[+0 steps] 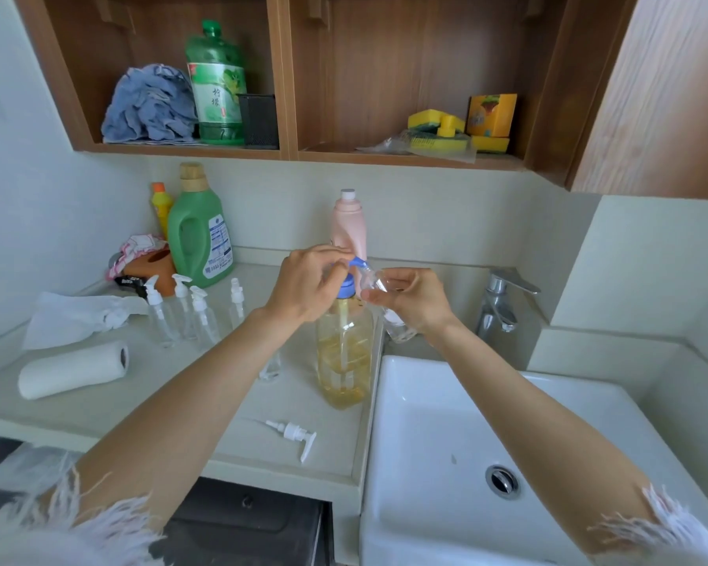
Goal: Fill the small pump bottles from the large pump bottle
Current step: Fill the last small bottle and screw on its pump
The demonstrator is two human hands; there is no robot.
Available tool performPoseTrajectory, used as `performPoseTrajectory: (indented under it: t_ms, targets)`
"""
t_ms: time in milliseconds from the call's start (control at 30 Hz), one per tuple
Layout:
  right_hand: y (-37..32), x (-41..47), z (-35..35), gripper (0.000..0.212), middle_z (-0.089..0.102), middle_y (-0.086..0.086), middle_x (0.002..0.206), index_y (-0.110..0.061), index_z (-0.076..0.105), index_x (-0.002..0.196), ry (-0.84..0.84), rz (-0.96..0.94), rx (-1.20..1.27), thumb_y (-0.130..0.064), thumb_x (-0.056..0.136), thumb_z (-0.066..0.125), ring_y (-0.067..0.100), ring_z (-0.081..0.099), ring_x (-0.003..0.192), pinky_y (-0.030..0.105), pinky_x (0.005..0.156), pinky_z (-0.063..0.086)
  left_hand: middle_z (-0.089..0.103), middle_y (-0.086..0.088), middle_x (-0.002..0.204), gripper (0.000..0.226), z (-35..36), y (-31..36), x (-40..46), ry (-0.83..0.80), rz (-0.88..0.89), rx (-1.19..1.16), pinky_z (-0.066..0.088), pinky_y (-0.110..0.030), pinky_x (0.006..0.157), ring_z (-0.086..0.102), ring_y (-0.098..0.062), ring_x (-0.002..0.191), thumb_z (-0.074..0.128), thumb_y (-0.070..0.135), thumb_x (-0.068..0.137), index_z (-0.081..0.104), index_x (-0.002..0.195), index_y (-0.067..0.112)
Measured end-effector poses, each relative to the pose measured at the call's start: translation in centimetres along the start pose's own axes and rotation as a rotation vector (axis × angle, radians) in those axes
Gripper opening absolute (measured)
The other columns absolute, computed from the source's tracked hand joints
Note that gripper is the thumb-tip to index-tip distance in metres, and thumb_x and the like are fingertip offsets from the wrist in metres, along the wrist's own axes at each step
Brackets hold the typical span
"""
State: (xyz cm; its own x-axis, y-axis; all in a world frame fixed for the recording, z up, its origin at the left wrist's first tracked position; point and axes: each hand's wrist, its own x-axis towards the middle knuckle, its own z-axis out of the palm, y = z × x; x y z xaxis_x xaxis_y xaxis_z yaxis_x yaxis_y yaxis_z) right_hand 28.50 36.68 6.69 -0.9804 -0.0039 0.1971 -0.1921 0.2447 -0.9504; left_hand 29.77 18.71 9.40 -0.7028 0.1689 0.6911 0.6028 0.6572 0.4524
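Left hand [303,279] rests on top of the blue pump head [354,265] of the large pump bottle [344,353], fingers curled over it, apparently pressing. Right hand [413,298] holds a small clear bottle [375,279], tilted, its open mouth up against the blue spout; thumb and fingers pinch its body. The small bottle looks near empty, though its clear wall makes the level hard to read.

The large bottle stands on the bench [303,402] at the edge next to the sink [446,422], about half full of yellow liquid. A loose white pump top [295,437] lies on the bench in front of it. Four capped small bottles [193,312] stand in a group to the left, all seemingly empty; another clear one [397,328] stands behind the right wrist. Paper roll [72,369] lies at far left.

Risks, as judged:
- Spout and narrow mouth misaligned: liquid runs down the outside onto the fingers, and grip turns slippery.
- Hard press with no hand on the tall bottle's body, so close to the bench edge: it may tip toward the sink.
- Tilted small bottle spills if overfilled.
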Motion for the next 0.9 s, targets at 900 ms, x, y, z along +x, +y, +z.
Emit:
performPoseTrajectory:
  t_ms: [900]
  targets:
    - [1.3, -1.5, 2.2, 0.024, 0.075, -0.002, 0.09, -0.02, 0.07, 0.088, 0.039, -0.053, 0.227, -0.01, 0.071, 0.084, 0.01, 0.07, 0.087, 0.024, 0.082, 0.054, 0.073, 0.001, 0.101, 0.05, 0.5, -0.6, -0.1, 0.045, 0.011, -0.061, 0.047, -0.027, 0.087, 0.066, -0.016, 0.098, 0.033, 0.035, 0.079, 0.076, 0.093, 0.016]
